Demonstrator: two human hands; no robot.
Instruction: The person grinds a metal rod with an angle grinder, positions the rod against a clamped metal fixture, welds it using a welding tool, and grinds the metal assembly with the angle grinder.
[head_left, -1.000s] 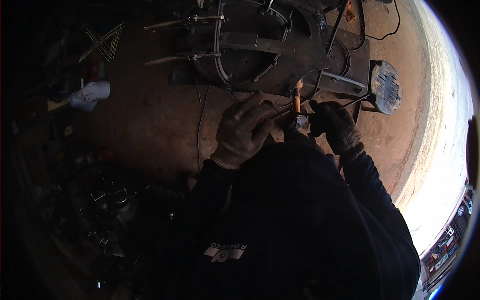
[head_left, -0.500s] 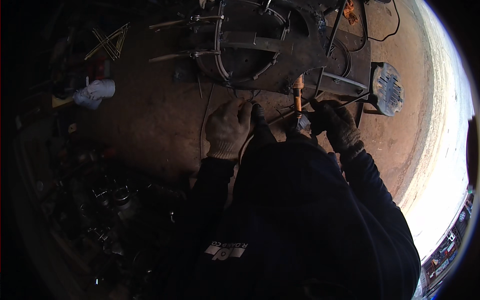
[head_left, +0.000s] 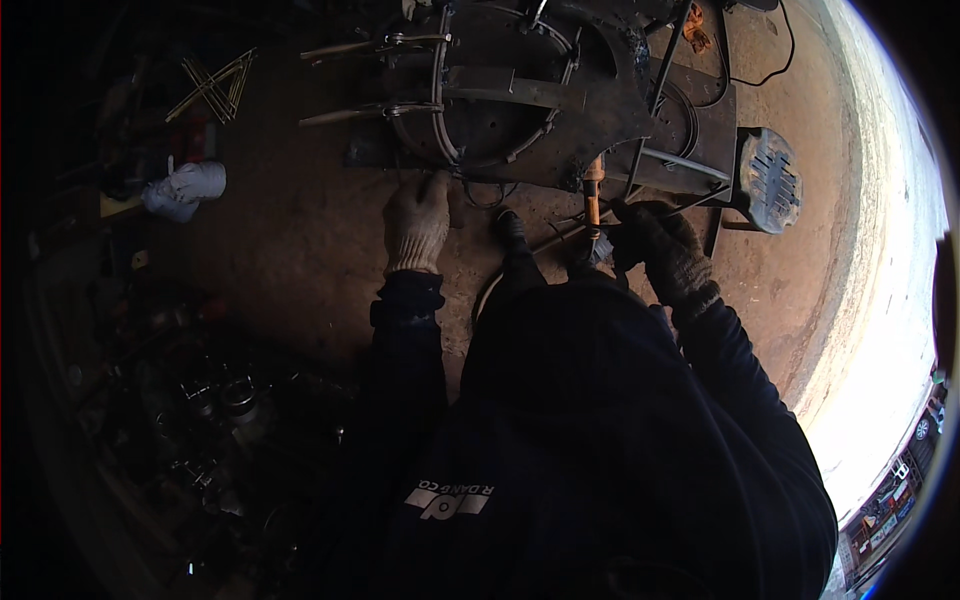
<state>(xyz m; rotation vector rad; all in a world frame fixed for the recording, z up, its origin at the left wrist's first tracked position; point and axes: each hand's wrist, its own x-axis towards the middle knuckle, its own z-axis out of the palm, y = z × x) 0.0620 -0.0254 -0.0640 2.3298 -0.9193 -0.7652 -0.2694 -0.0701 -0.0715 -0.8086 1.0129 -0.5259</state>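
Note:
My left hand [head_left: 418, 228], in a light knitted glove, reaches to the near edge of a dark steel plate [head_left: 560, 165]. Its fingers are curled and partly lost in shadow, so what they grip is unclear. On the plate lies a round metal hoop [head_left: 438, 105], held by two locking clamps [head_left: 375, 113] with long handles. My right hand [head_left: 672, 252], in a darker glove, is closed on something I cannot make out. A thin rod [head_left: 702, 203] extends rightward from near it. Just left of that hand, an orange-handled tool [head_left: 593, 190] lies against the plate edge.
A grey slotted piece [head_left: 774, 182] stands at the right. Thin rods [head_left: 215, 88] lie crossed at the far left, above a pale cloth bundle [head_left: 187, 188]. An orange rag [head_left: 697, 30] and a black cable [head_left: 790, 50] lie at the far right. Dark metal parts [head_left: 235, 400] crowd the lower left.
My left hand has moved forward and left, from in front of my body to the plate's near edge. My right hand has hardly moved.

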